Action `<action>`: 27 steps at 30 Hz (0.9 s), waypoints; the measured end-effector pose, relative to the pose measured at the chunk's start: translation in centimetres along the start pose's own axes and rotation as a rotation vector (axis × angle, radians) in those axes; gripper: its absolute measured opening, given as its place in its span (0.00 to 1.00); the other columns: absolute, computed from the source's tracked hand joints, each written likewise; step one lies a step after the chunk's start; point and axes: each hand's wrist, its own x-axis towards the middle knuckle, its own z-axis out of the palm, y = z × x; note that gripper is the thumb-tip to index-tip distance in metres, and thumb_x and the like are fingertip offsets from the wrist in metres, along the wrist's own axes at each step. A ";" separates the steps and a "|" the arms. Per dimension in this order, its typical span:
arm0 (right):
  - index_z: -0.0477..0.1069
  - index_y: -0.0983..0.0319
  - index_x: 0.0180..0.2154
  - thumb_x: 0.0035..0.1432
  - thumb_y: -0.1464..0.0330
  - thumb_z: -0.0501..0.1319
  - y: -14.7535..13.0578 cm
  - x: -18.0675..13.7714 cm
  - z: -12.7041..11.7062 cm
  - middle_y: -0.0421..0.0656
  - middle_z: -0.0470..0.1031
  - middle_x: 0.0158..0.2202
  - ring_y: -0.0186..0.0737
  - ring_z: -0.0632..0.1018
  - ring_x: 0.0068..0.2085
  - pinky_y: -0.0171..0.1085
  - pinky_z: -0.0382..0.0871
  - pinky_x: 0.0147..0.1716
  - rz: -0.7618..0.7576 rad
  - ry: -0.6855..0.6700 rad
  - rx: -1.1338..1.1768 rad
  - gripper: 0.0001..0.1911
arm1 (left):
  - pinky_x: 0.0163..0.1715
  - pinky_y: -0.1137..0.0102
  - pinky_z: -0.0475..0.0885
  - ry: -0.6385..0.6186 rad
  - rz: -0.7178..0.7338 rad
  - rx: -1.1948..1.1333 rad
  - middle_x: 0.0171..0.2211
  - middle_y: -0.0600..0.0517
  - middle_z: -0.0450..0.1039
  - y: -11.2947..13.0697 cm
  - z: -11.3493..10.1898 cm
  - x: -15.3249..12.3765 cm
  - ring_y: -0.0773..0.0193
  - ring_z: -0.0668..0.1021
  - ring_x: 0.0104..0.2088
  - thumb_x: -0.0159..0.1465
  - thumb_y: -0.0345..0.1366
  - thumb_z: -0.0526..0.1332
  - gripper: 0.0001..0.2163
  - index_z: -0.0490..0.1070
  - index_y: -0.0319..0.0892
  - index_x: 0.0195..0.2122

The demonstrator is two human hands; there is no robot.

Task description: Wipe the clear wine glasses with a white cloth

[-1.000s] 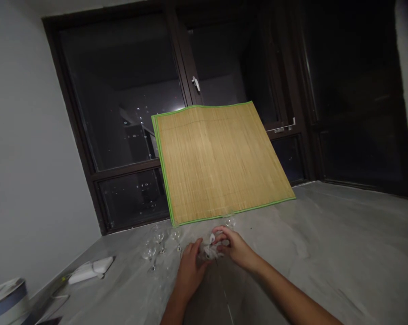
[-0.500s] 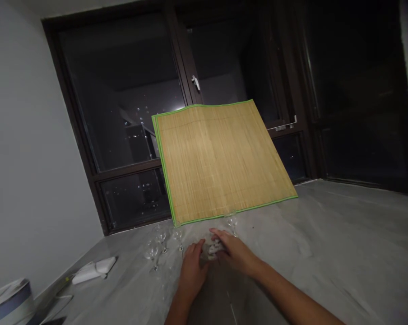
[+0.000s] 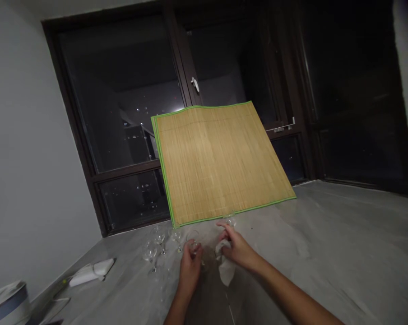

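Note:
My left hand is closed around a clear stemmed glass whose rim shows above the fingers; its lower part is mostly hidden. A crumpled white tissue hangs down from my right hand, pinched between thumb and fingers, just right of the glass. Left of my hands, three more stemmed glasses stand upright: a near one, a middle one and one closest to my left hand. Behind my right hand stands another glass, partly covered by the fingers.
A tan bamboo mat with green edging leans against the dark-framed window behind the grey marbled surface. On the left lie a white object with a cable and a blue-and-white round container.
My hands have moved apart. The tissue, bunched between them before, now hangs from my right hand, and the glass shows in my left. The standing glasses stay put.

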 end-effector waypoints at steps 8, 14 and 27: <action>0.43 0.50 0.67 0.33 0.76 0.65 0.8 -1.2 3.8 0.45 0.71 0.53 0.39 0.77 0.41 0.32 0.68 0.30 0.300 -0.234 0.563 0.60 | 0.61 0.58 0.65 -0.373 -0.016 0.026 0.67 0.45 0.61 0.3 1.2 -1.7 0.54 0.67 0.64 0.66 0.56 0.51 0.34 0.51 0.45 0.69; 0.52 0.52 0.62 0.35 0.74 0.63 1.6 -0.8 4.6 0.38 0.74 0.39 0.35 0.75 0.31 0.32 0.67 0.26 0.364 -0.074 0.585 0.49 | 0.59 0.54 0.65 -0.110 0.201 0.291 0.56 0.42 0.72 1.6 -0.6 -1.5 0.52 0.72 0.57 0.68 0.49 0.48 0.23 0.71 0.42 0.55; 0.51 0.62 0.63 0.43 0.74 0.58 4.0 1.9 -4.6 0.36 0.72 0.28 0.37 0.74 0.25 0.33 0.66 0.25 0.301 0.410 -0.007 0.44 | 0.57 0.45 0.62 1.118 0.003 0.252 0.47 0.47 0.62 -0.1 -10.0 2.0 0.44 0.68 0.54 0.50 0.41 0.66 0.28 0.56 0.48 0.50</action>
